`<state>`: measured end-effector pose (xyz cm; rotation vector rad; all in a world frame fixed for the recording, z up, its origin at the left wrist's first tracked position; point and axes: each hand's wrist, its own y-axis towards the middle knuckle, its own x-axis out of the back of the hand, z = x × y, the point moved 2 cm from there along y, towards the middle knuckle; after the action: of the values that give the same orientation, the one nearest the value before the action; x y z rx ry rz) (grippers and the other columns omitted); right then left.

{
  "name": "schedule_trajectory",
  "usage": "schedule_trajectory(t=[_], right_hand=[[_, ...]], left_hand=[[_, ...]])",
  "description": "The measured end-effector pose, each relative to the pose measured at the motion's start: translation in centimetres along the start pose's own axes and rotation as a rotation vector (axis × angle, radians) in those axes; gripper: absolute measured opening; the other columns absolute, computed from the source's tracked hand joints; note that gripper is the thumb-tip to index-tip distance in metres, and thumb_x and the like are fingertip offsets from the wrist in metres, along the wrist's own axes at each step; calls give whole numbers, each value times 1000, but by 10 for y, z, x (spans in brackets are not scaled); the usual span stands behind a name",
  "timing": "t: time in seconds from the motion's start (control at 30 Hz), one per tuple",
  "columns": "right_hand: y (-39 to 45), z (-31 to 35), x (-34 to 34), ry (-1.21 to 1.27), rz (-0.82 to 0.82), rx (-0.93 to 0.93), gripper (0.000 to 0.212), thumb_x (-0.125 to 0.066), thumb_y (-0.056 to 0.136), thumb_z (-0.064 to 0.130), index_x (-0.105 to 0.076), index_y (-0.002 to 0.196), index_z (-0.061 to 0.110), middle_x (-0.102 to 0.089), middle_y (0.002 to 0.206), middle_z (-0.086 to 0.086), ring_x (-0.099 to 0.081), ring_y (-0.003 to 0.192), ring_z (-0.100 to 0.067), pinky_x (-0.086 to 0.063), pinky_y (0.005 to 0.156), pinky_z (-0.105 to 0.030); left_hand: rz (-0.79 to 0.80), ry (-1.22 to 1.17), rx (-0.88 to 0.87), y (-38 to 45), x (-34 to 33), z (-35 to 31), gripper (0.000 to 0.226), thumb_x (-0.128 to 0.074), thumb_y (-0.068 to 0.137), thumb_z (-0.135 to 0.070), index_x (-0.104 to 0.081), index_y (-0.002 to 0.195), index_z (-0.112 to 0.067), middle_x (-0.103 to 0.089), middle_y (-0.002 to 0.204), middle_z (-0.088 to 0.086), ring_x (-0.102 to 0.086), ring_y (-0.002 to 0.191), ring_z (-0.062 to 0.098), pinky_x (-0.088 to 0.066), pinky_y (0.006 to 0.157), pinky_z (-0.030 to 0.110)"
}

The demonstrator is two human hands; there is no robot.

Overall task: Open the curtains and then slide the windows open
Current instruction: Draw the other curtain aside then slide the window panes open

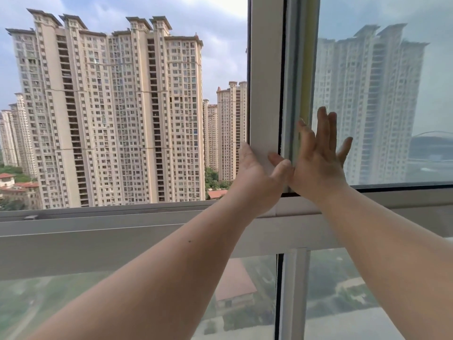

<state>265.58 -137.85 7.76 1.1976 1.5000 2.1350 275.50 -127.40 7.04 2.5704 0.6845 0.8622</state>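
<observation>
The sliding window sash has a white vertical frame (266,94) standing right of centre, with open air to its left and hazy glass (382,94) to its right. My left hand (257,175) wraps around the frame's left edge near its bottom, fingers hidden behind it, thumb on the front face. My right hand (318,158) lies flat against the glass and the inner frame strip, fingers spread and pointing up. No curtain is in view.
The grey window track and sill (98,224) run across the middle. Below it is fixed lower glass (122,303) with a white mullion (294,290). Tall apartment towers (110,106) stand outside beyond the opening.
</observation>
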Motion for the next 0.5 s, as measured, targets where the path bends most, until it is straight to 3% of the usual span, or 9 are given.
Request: schedule_trajectory(t=[0.17,0.5], right_hand=[[3,-23,0,-16,-8,-27,89,-30,74,80,-4,143,29,19,156,1,26,141,-18,10,109,-63],[4,-43,0,-2,-31,-5,87,-27,76,80,-2,144,31,17,158,-3,23,142,-20,11,109,-61]], left_hand=[[-12,-30,-27,5,-23,-6,94,-41,83,-62,21,142,-23,7,156,-1,-4,142,19,-11,114,40],[-99,-21,-72,15,-54,-10,100,-43,81,-63,28,139,-21,23,153,-4,8,141,17,-5,114,39]])
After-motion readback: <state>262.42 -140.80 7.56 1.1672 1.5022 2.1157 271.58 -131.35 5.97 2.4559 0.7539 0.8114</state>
